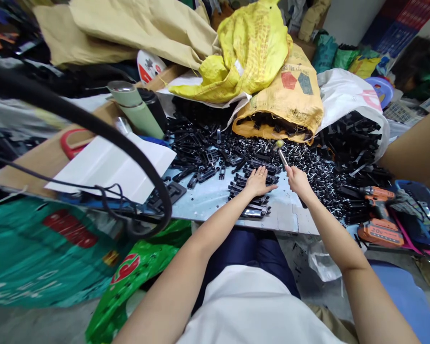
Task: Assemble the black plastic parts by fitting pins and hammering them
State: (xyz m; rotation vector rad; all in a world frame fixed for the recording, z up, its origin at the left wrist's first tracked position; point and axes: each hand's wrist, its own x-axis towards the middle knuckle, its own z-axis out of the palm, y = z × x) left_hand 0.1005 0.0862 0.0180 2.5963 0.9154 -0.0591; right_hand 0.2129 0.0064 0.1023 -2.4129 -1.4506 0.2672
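Observation:
My left hand (pixel 258 182) lies flat with fingers spread on a row of long black plastic parts (pixel 249 204), lined up side by side near the table's front edge. In my right hand (pixel 298 182) is a hammer (pixel 282 156), gripped by its handle. The hammer's head, with a yellowish face, points away from me above the heap of small screws (pixel 304 165). Loose black plastic parts (pixel 200 157) are scattered left of and beyond my left hand.
Open sacks, one orange (pixel 290 95) and one white (pixel 358 95), spill black parts at the back. An orange cordless drill (pixel 378 215) lies at right beside a blue tray (pixel 421 200). A green thermos (pixel 136 107) and white paper (pixel 118 162) are left, behind a black cable (pixel 103 129).

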